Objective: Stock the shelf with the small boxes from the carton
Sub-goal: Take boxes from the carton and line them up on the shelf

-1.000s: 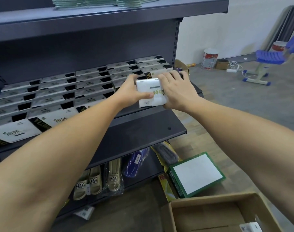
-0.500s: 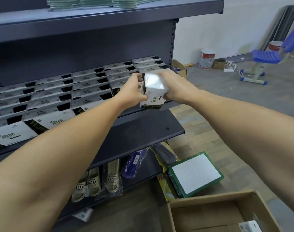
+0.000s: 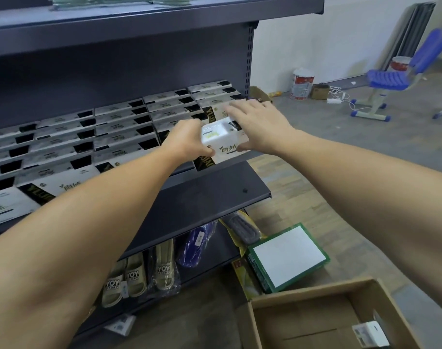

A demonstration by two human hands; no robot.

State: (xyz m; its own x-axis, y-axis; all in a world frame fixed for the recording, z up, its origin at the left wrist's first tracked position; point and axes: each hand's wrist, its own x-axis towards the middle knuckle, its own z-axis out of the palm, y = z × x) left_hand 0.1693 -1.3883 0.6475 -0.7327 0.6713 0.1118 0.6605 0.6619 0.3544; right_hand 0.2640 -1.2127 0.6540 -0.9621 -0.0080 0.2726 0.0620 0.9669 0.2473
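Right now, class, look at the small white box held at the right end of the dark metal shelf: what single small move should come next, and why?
Probably lower the small white box into the front of the right-hand row. The left hand grips its side while the right hand spreads over its top, and it sits tilted above the boxes already on the dark metal shelf.

Two forearms in view, both bare from lower frame edge to wrist. No sleeve, cuff or glove visible on either arm. Left hand (image 3: 187, 141): bare, no ring, watch or band seen on visible surface. Right hand (image 3: 259, 122): bare, back of hand facing camera, fingers slightly blurred; no ring, watch or wristband seen. Nails short on thumbs, as far as visible. No markings, tattoos, plasters or cables on either limb. Upper arms and clothing outside frame; garment cannot be determined.
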